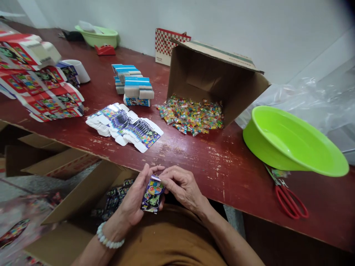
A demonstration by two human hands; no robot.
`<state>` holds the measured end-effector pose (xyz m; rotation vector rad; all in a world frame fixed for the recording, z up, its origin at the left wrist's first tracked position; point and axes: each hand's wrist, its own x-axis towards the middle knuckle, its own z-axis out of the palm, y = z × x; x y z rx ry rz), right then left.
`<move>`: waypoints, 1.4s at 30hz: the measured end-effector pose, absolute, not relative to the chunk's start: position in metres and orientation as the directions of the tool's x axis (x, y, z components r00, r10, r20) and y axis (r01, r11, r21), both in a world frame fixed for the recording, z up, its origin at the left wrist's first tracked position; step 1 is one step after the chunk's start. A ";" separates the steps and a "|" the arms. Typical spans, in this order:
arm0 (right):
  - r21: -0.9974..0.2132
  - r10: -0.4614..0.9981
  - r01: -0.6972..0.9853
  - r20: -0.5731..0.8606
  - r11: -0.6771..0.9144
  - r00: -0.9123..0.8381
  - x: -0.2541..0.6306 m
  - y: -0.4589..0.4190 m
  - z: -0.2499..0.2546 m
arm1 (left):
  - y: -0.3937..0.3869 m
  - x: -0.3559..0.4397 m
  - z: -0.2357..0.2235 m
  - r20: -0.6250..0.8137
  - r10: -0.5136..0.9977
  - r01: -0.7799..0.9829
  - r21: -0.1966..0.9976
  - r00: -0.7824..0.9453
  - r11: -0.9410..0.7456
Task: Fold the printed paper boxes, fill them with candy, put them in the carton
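Observation:
My left hand is wrapped round a small purple candy box with a colourful printed front, held upright just in front of the table edge. At the top of the box, the fingers of my right hand pinch its white flap. What is inside the box does not show. Beyond my hands on the table lies a fanned stack of flat, unfolded purple boxes. To its right, small clear packets of coloured candy spill from a cardboard carton lying on its side.
Red-handled scissors lie beside a green basin at the right. Bundled red boxes and blue box bundles stand at the left and middle. Below the table edge, an open carton contains dark purple packs.

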<state>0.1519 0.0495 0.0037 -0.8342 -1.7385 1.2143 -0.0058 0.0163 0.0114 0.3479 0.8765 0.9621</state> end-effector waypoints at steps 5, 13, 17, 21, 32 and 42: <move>-0.988 0.899 -0.056 -0.108 -0.144 -0.424 0.143 0.054 0.003 | 0.013 -0.002 0.010 -0.457 0.882 -0.471 0.757 0.112 0.453; -0.990 0.866 -0.113 -0.012 -0.080 -0.500 0.147 0.056 0.009 | 0.013 -0.008 0.005 -0.480 0.849 -0.496 0.694 0.222 0.522; -0.967 0.845 0.016 0.216 0.256 -0.489 0.151 0.049 0.003 | 0.017 -0.006 0.009 -0.503 0.848 -0.613 0.620 0.168 0.489; -0.915 0.813 0.144 0.251 0.376 -0.525 0.146 0.047 -0.005 | 0.019 -0.005 0.007 -0.541 0.836 -0.684 0.578 0.088 0.446; -0.643 0.741 0.514 0.129 0.568 -0.659 0.093 0.041 -0.004 | 0.016 -0.026 0.000 -0.555 0.813 -0.727 0.631 -0.177 0.273; -0.674 0.882 0.591 0.208 0.443 -0.424 0.089 0.159 -0.003 | -0.014 -0.107 -0.041 -0.315 0.747 -0.110 0.944 -0.585 0.312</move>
